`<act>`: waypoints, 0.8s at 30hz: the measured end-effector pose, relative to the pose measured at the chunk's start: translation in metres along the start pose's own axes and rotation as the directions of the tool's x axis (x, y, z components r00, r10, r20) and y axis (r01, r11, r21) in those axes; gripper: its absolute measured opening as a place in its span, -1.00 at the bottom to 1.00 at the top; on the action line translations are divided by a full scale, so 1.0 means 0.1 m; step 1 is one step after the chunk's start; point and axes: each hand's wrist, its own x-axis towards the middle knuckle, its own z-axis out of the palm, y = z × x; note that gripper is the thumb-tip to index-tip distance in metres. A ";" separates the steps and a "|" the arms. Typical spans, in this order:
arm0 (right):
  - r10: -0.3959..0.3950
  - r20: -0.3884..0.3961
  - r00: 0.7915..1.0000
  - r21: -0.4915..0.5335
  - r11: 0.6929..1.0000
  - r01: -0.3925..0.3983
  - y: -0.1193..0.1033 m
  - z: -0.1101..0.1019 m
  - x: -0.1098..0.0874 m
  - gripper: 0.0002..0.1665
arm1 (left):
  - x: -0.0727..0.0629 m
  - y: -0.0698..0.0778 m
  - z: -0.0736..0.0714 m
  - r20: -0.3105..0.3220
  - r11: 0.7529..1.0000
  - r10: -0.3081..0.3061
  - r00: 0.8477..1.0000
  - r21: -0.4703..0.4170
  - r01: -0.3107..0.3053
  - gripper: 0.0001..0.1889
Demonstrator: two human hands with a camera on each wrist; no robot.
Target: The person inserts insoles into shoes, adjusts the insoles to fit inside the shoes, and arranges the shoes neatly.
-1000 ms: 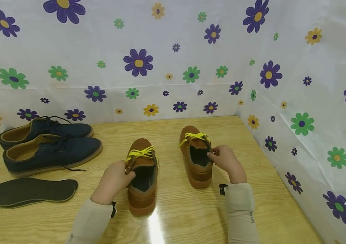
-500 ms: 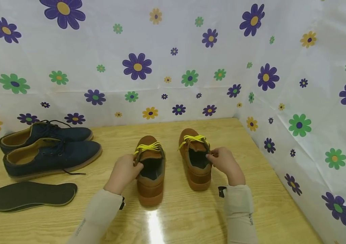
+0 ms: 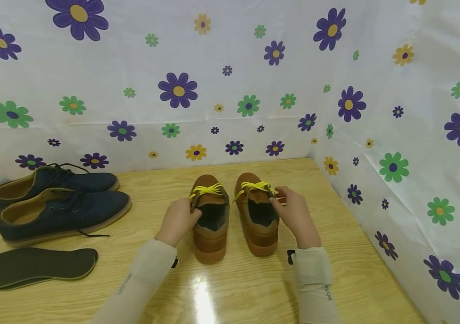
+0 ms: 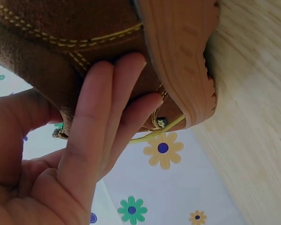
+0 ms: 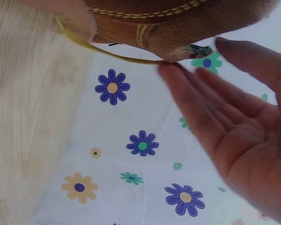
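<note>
Two brown shoes look light, stiff-soled, best held by the soft collar, where the left hand pinches one; the right hand, loosely spread, grips nothing.

Tabletop — brown shoes, navy shoes, insoles

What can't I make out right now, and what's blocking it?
Left hand: thumb tip hidden behind the left brown shoe, left wrist view.
Right hand: contact with the right brown shoe too blurred to tell, right wrist view.
Lower insole: mostly covered by the upper insole, head view.
Far navy shoe: partly hidden by the near navy shoe, head view.
Sleeve lettering: too small to read, head view.
</note>
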 end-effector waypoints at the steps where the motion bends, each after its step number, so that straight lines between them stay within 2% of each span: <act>1: -0.038 -0.027 0.999 -0.004 0.999 0.038 0.00 0.02 0.01 -0.54 | 0.01 0.01 0.01 0.004 1.000 -0.003 1.000 -0.001 0.003 -0.86; 5: -0.217 -0.087 0.972 -0.069 0.975 0.212 0.00 0.07 0.02 -0.58 | 0.05 0.05 0.05 0.020 1.000 -0.015 1.000 -0.010 0.015 -0.85; 9: -0.343 -0.033 0.939 -0.198 0.923 0.330 0.00 0.09 0.05 -0.57 | 0.09 0.08 0.08 0.034 1.000 -0.024 0.999 -0.008 0.024 -0.83; 12: -0.386 0.028 0.922 -0.309 0.874 0.376 0.02 0.10 0.10 -0.57 | 0.12 0.09 0.11 0.035 1.000 -0.024 0.999 0.005 0.024 -0.82; 16: -0.441 0.058 0.895 -0.395 0.814 0.427 0.06 0.12 0.18 -0.62 | 0.15 0.10 0.13 0.016 1.000 -0.006 1.000 0.016 0.005 -0.81; 19: -0.492 0.042 0.870 -0.409 0.786 0.464 0.10 0.14 0.22 -0.65 | 0.17 0.10 0.14 0.010 1.000 0.008 1.000 0.018 -0.008 -0.82; 24: -0.577 -0.004 0.817 -0.426 0.740 0.521 0.14 0.18 0.25 -0.62 | 0.17 0.10 0.14 0.020 1.000 -0.010 1.000 0.015 0.009 -0.82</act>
